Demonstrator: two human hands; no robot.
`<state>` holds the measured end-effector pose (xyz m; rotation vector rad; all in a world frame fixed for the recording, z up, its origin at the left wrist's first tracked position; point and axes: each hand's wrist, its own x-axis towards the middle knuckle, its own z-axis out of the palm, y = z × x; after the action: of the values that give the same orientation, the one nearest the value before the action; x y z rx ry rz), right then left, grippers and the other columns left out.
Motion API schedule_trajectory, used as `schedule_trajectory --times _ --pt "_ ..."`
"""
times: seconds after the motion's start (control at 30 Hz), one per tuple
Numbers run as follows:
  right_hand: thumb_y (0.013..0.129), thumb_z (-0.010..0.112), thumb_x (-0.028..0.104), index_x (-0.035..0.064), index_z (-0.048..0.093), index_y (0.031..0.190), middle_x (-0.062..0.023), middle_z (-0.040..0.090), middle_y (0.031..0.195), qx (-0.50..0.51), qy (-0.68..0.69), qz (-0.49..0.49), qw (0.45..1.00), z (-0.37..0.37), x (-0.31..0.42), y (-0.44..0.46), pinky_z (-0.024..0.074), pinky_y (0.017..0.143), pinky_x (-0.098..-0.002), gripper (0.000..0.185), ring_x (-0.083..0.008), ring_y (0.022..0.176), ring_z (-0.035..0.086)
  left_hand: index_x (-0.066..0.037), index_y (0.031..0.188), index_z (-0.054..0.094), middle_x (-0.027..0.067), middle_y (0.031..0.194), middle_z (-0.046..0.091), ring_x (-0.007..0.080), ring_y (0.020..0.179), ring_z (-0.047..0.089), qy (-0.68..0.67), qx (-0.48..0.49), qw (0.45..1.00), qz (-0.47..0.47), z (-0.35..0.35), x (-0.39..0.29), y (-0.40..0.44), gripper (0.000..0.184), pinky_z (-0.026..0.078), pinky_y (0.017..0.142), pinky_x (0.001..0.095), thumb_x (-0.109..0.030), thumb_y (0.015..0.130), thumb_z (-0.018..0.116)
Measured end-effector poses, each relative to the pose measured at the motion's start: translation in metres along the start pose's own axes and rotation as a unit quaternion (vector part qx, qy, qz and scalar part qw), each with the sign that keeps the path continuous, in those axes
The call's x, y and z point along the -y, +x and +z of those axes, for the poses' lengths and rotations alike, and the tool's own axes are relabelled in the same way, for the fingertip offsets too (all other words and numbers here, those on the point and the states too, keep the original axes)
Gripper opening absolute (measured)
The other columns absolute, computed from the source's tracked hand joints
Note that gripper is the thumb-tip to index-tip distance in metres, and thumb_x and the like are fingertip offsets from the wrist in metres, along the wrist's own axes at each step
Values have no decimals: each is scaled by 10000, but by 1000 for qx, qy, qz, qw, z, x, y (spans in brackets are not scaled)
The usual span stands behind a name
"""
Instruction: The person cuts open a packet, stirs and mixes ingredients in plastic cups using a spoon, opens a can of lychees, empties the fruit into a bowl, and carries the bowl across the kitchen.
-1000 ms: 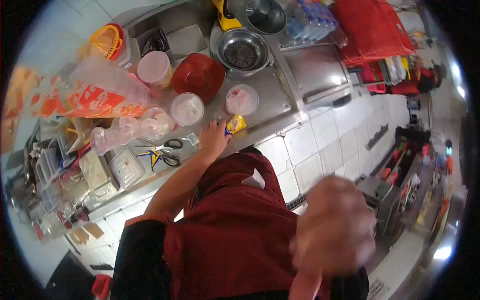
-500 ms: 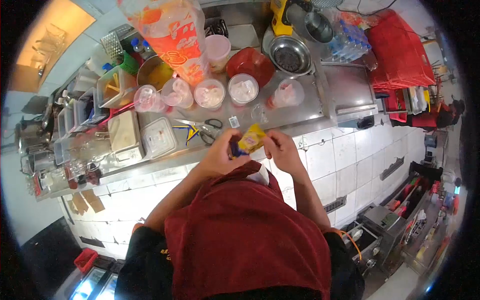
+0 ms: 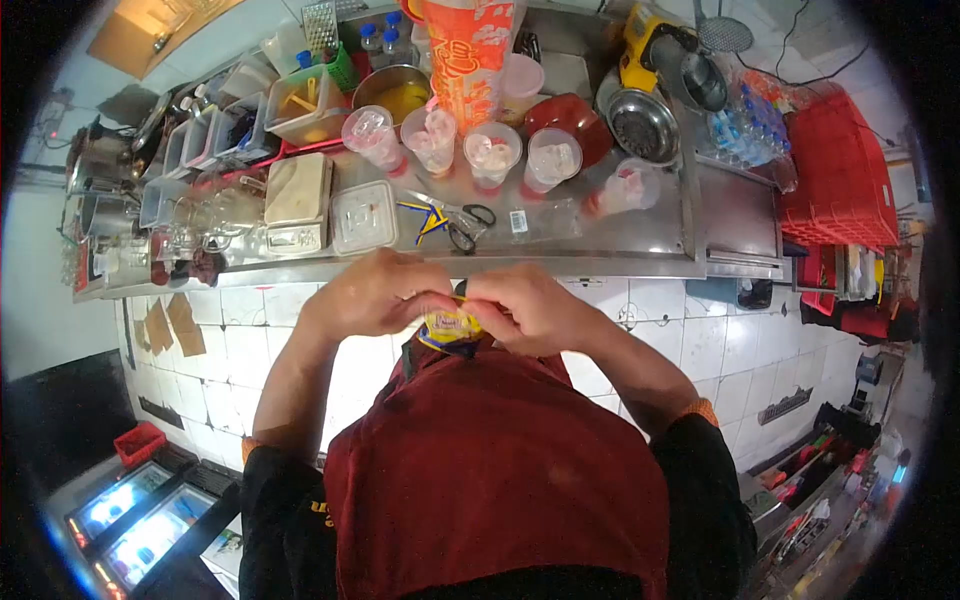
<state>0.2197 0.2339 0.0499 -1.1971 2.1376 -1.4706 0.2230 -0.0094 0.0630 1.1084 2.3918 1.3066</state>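
Both hands meet in front of the apron, pinching the top edge of a small yellow and blue packet (image 3: pixel 449 328). My left hand (image 3: pixel 378 296) closes on its left side, and my right hand (image 3: pixel 527 308) grips the right side. Beyond them on the steel counter (image 3: pixel 400 262) stand several clear plastic cups, among them one cup (image 3: pixel 491 155) with pale and pink contents and another cup (image 3: pixel 622 187) at the right, which leans. Black-handled scissors (image 3: pixel 462 220), torn yellow-blue scraps (image 3: pixel 430 222) and a clear wrapper with a label (image 3: pixel 519 222) lie nearer the front edge.
A scale (image 3: pixel 297 205) and a lidded container (image 3: pixel 364 216) sit left of the scissors. Behind the cups are a patterned plastic bag (image 3: pixel 467 60), a red bowl (image 3: pixel 575 125) and a metal bowl (image 3: pixel 642 126). Red crates (image 3: pixel 838 170) stand at the right.
My left hand has left the counter with the packet, and my right hand has joined it. Both hands have since drawn closer together at the packet's top edge. The camera view has turned.
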Motion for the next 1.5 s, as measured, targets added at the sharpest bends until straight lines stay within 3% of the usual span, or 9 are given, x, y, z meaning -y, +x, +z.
schedule_trajectory --times 0.23,0.37,0.63,0.67,0.7,0.77,0.87,1.23,1.5 --pt "976 538 181 49 579 931 -82 488 651 42 457 138 878 44 -84 20 422 571 -363 145 -252 586 494 8 1040 593 41 929 609 112 826 564 -387 -261 868 -171 78 66 -72 63 470 735 265 -22 989 572" --pt "899 551 187 60 699 956 -135 642 844 -35 -407 134 903 86 -262 39 511 788 -471 203 -324 823 634 -69 1357 463 102 1104 622 189 952 633 -478 -378 783 -124 106 55 -72 375 571 792 342 -208 1022 556" --pt "853 622 246 94 733 1087 -131 703 1149 50 -465 290 835 107 -245 60 486 905 -471 300 -246 1131 636 -58 1238 625 33 925 669 138 772 599 -567 -462 623 -276 124 21 -100 447 510 706 280 -412 966 647" --pt "855 617 215 115 772 966 -86 748 1013 10 -472 259 843 108 -243 58 509 837 -481 215 -259 995 689 -58 1336 589 65 1078 692 147 789 597 -634 -553 410 -353 123 5 -90 526 515 673 297 -428 966 639" --pt "855 617 215 115 772 966 -86 748 1013 13 -472 253 845 110 -248 61 509 837 -481 215 -259 995 689 -26 1391 548 92 1223 671 177 890 632 -564 -454 623 -298 130 7 -98 603 534 693 328 -445 966 634" --pt "851 627 218 143 784 889 -52 758 902 -29 -451 260 853 112 -259 66 529 742 -484 179 -258 864 714 23 1349 557 164 1165 689 264 919 675 -528 -459 648 -300 145 10 -109 661 551 733 398 -517 968 596" --pt "794 669 204 38 743 1037 -221 718 1027 89 -339 279 894 79 -239 68 536 828 -484 303 -333 949 696 -259 1318 559 55 1059 659 240 753 614 -610 -488 525 -337 136 9 -106 417 505 634 388 -531 1008 501" --pt "553 715 869 16 764 913 -193 733 996 298 -358 267 844 -2 -267 64 557 803 -462 926 -365 884 700 -27 1231 523 104 987 620 213 822 625 -556 -437 665 -238 117 7 -71 385 533 744 383 -318 985 579" --pt "859 662 582 56 709 899 -99 682 861 391 -235 404 793 -24 -199 53 521 729 -400 530 -235 795 658 -27 1144 638 48 1011 693 112 880 649 -563 -368 689 -269 99 83 -73 246 524 804 282 -238 1028 588"
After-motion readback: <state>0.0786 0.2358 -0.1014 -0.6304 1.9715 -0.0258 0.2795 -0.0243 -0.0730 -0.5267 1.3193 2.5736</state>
